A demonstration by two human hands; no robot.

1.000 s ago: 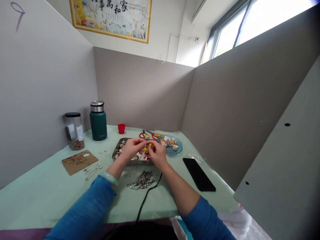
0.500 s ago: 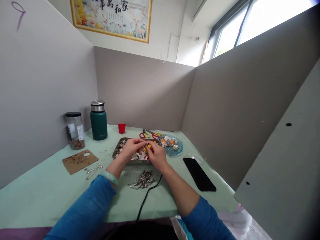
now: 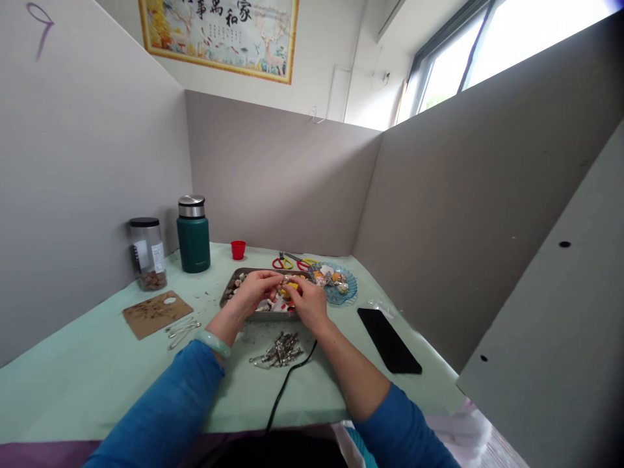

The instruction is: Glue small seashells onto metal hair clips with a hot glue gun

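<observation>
Above a metal tray (image 3: 263, 316) of small mixed pieces, my left hand (image 3: 257, 289) and my right hand (image 3: 308, 300) meet at the fingertips. Both are closed in a pinch on a tiny shiny piece (image 3: 285, 279), too small to name. A yellow item (image 3: 289, 290) shows just below the fingers; whether it is held or lies in the tray I cannot tell. Nearer to me, a pile of small metal clasps (image 3: 281, 351) rests on the green cloth (image 3: 234, 390). A blue glass plate (image 3: 348, 296) with wrapped-looking small items stands to the right of my right hand.
Scissors (image 3: 297, 262) and a red cup (image 3: 238, 250) stand at the back. At left are a green flask (image 3: 194, 240), a jar (image 3: 149, 253), brown cardboard (image 3: 156, 314) and large safety pins (image 3: 182, 330). A black phone (image 3: 389, 340) lies right; a black cord (image 3: 287, 383) runs toward me.
My fingertips have shifted slightly around the tiny piece, and my right hand has turned a little. The things on the table stay where they were.
</observation>
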